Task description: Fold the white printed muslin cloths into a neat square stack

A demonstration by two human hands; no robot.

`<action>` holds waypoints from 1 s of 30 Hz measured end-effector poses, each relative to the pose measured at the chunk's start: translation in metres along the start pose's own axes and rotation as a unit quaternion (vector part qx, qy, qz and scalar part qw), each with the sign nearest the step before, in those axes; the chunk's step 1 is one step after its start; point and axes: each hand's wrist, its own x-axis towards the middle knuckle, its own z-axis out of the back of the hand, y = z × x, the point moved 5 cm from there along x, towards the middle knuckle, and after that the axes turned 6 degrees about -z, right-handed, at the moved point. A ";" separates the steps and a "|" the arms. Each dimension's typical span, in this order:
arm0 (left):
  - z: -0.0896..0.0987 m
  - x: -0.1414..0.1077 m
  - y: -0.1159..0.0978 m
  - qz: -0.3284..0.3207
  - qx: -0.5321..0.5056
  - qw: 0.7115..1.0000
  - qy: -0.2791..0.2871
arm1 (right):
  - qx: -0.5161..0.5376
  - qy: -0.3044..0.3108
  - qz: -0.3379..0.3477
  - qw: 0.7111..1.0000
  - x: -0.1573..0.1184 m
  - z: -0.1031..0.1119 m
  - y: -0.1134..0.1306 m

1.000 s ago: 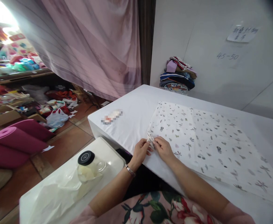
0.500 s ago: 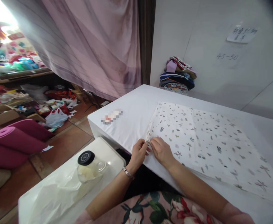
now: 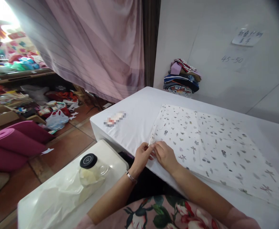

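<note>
1. Left hand [image 3: 143,156] and right hand [image 3: 165,156], close together, fingertips pinching the gathered corner of a white patterned cloth [image 3: 201,140].
2. The cloth lies spread across a white-covered counter [image 3: 132,108].
3. Black-lidded jar [image 3: 88,161] on a lower white table [image 3: 65,178], beside the left forearm.

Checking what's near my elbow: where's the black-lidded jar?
In the head view, the jar stands on the small white table, left of the left hand, beside crumpled plastic.

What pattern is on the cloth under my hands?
The cloth is white with small scattered grey-green and brownish plant-like motifs; the head view shows it best.
</note>
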 end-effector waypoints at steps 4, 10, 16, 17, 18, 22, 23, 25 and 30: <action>0.002 0.002 0.000 0.019 0.019 1.000 0.000 | 0.022 0.006 0.005 1.000 -0.002 0.000 0.003; 0.005 0.003 0.001 0.034 0.017 0.999 -0.002 | 0.054 0.011 0.007 0.998 -0.002 -0.001 0.005; 0.020 0.008 0.007 0.021 0.153 0.988 0.000 | 0.042 0.053 0.036 0.997 -0.009 0.002 0.005; 0.023 0.009 0.006 0.013 0.196 0.980 0.002 | 0.037 0.061 0.040 0.997 -0.014 0.004 0.003; 0.026 0.010 0.005 0.003 0.239 0.971 0.003 | 0.032 0.066 0.040 0.996 -0.019 0.006 -0.001; 0.030 0.012 -0.005 -0.041 0.398 0.916 0.001 | 0.007 0.066 0.030 0.997 -0.051 0.026 -0.024; 0.029 0.012 -0.008 -0.050 0.438 0.897 -0.001 | -0.003 0.062 0.026 0.998 -0.060 0.032 -0.031; 0.027 0.013 -0.013 -0.060 0.508 0.859 0.001 | -0.029 0.057 0.014 0.998 -0.080 0.047 -0.046; 0.023 0.012 -0.023 -0.070 0.589 0.805 0.011 | -0.086 0.028 -0.048 0.995 -0.133 0.086 -0.083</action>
